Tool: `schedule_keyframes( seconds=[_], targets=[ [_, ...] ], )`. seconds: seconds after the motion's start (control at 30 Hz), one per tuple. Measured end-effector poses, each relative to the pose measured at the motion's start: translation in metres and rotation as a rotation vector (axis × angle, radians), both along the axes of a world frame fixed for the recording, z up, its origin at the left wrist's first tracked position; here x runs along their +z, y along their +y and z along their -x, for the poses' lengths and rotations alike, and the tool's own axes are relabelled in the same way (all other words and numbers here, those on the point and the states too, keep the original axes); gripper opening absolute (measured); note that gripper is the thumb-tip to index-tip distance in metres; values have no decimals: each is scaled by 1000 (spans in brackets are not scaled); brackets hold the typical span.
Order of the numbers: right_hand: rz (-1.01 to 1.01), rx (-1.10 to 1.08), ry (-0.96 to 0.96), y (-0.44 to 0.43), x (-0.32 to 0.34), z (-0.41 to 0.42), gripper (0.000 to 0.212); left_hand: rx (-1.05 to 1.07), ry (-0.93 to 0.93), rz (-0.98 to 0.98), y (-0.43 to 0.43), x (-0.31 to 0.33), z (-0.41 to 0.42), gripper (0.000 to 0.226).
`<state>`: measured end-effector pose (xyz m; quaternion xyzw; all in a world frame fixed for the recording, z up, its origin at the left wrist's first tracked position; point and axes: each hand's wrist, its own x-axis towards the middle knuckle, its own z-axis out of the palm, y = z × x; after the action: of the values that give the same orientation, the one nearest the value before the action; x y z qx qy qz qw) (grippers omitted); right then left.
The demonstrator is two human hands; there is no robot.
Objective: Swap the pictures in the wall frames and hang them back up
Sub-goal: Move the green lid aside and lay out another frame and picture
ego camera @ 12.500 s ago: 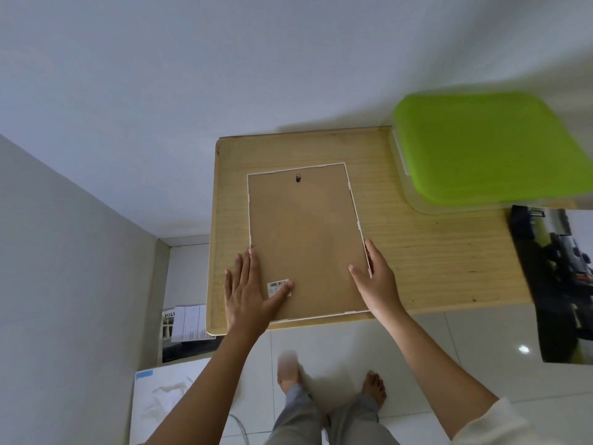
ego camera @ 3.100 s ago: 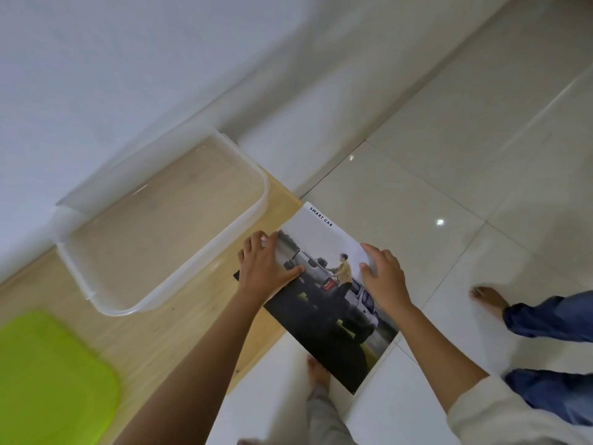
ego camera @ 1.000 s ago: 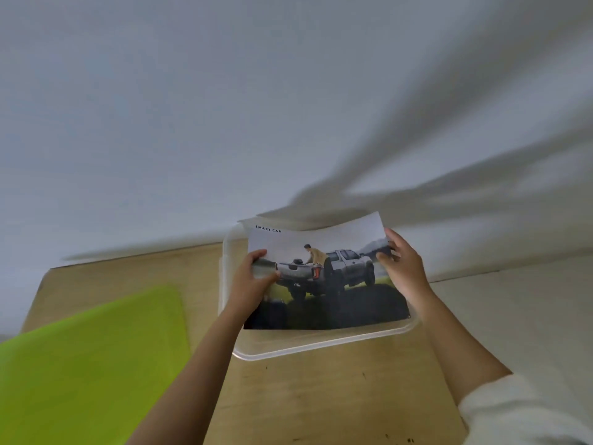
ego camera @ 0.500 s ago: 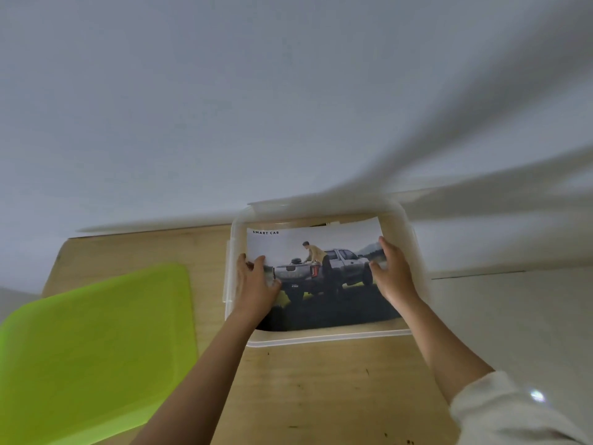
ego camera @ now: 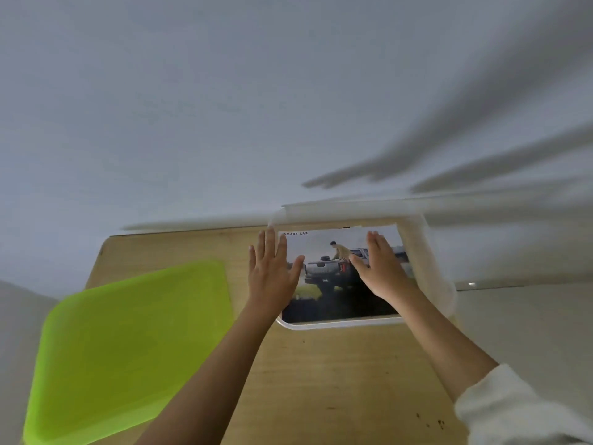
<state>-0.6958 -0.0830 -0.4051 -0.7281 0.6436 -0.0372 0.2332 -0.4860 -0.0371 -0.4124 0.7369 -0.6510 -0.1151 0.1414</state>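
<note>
Released since half a second ago: both hands, which then pinched the side edges of the car picture, now lie flat with fingers spread, gripping nothing.

Item 1. Tabletop (ego camera: 337,374): pale wood, set against a white wall. No frame shows on it in this view.

Item 2. Green lid (ego camera: 128,342): lies flat on the near-left part of the tabletop, apart from its box.

Item 3. Clear plastic box (ego camera: 426,271): open, at the far right of the tabletop, back wall touching the room wall.

Item 4. Car picture (ego camera: 324,281): a print of a pickup truck headed "SMART CAR". It lay lower between the fingers a moment ago; now it rests flat on the box floor, face up, within the rim on all visible sides.

Item 5. Left hand (ego camera: 272,274): open, palm down, over the box's left rim and the print's left edge. Whether it presses or just hovers cannot be told.

Item 6. Right hand (ego camera: 382,271): open, palm down on the print's right half, fingers apart.

Assessment: this removed print appears stowed. The box likely wants its lid next; the swap itself, refitting the frames and hanging them, remains to be done.
</note>
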Motion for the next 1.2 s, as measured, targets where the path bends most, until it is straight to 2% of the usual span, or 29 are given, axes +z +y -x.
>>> schedule_keyframes(
  seconds=[0.13, 0.23, 0.37, 0.5, 0.6, 0.73, 1.0, 1.2],
  targets=[
    [81, 144, -22, 36, 18, -81, 71, 111, -13, 36, 47, 13, -68, 75],
    [113, 279, 0, 72, 19, -143, 70, 213, -45, -29, 97, 4, -133, 67],
    [85, 356, 56, 120, -6, -208, 70, 390, -58, -136, 170, -22, -215, 73],
    [-65, 257, 81, 153, -43, -238, 80, 589, 3, -248, 228, -46, -272, 79],
    [-139, 154, 28, 168, -57, -248, 82, 664, 122, -269, 249, -57, -297, 83],
    [-100, 53, -89, 176, -62, -259, 79, 649, 275, -217, 252, -62, -308, 84],
    [-60, -74, -264, 185, -55, -275, 78, 695, 400, -122, 256, -58, -321, 86],
    [122, -153, -348, 170, -10, -263, 76, 680, 452, 51, 225, -19, -305, 84]
  ],
)
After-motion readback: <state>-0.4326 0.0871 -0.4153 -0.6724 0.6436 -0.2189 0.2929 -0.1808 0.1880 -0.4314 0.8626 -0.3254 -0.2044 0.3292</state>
